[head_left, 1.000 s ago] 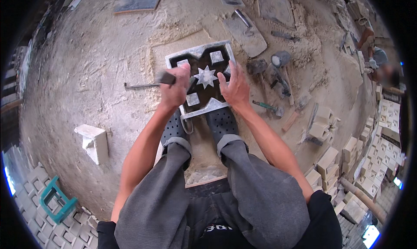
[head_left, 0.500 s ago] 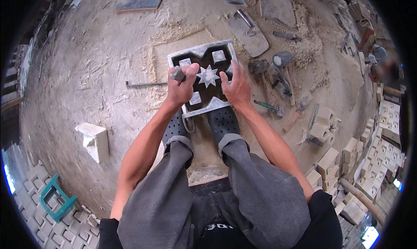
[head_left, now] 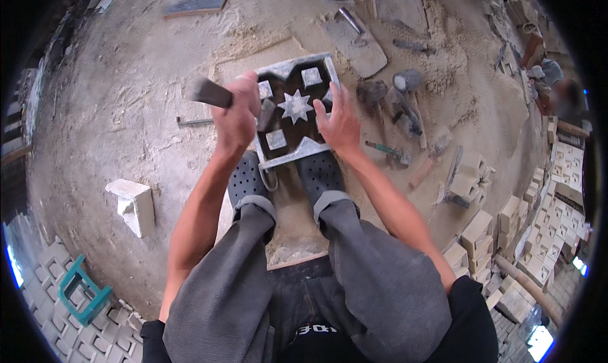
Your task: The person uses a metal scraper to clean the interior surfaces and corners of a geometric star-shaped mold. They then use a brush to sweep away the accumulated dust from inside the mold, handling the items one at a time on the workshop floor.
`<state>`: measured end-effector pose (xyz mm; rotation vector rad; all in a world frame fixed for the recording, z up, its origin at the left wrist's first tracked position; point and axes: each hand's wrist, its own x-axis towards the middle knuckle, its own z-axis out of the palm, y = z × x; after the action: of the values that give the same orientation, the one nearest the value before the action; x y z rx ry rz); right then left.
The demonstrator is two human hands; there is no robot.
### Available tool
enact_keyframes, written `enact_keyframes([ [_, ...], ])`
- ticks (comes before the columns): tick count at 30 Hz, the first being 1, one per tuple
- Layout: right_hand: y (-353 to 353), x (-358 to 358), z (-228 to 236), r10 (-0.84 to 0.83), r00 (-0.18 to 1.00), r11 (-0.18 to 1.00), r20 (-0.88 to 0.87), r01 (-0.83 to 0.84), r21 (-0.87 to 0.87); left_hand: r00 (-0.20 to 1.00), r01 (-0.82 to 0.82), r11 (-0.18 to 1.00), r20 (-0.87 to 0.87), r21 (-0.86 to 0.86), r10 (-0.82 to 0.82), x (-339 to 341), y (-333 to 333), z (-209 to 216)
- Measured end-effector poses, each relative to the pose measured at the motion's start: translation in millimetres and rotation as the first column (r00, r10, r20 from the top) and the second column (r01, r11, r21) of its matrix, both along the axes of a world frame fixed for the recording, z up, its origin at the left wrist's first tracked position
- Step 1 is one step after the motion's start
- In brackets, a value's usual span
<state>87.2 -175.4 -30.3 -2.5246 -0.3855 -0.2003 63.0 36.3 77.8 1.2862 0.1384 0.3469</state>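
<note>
Between my feet lies a grey metal mould (head_left: 297, 153), a square frame with an eight-pointed star (head_left: 296, 106) in its middle and several square blocks set around it. My left hand (head_left: 235, 119), slightly blurred, is wrapped round a short thick grey-brown bar (head_left: 213, 93) above the mould's left edge. One end of the bar points left; a dark lower part shows on the other side of the hand, over the cavity. My right hand (head_left: 341, 124) rests on the mould's right side, fingers stretched out, holding nothing.
A trowel (head_left: 358, 37), mallets (head_left: 407, 81) and a green-handled hammer (head_left: 387, 151) lie right of the mould. A broken white block (head_left: 134, 205) and a green stool (head_left: 82, 293) are on the left. Cast blocks (head_left: 476, 230) are stacked at right, near another person (head_left: 541, 78).
My left hand has moved left and up with the bar, which now leans left. My right hand stays at the mould's right side; the whole view has shifted slightly.
</note>
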Motion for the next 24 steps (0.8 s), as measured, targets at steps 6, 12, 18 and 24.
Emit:
enact_keyframes([
  [6,1,-2,4,-0.002,0.998,1.000,-0.059,0.001,-0.014,0.979,-0.198,0.980,0.045,-0.024,0.199,7,6,46],
  [12,2,-1,5,-0.016,0.995,1.000,-0.095,0.015,-0.012,0.994,-0.026,0.989,0.105,-0.145,0.041,16,15,45],
  [18,2,0,4,-0.007,0.996,1.000,-0.093,0.006,-0.008,0.961,0.254,0.964,0.136,-0.082,-0.242,29,15,36],
  [24,2,1,3,-0.002,0.998,1.000,-0.066,0.001,-0.011,0.907,0.422,0.888,-0.097,0.183,-0.411,42,22,26],
])
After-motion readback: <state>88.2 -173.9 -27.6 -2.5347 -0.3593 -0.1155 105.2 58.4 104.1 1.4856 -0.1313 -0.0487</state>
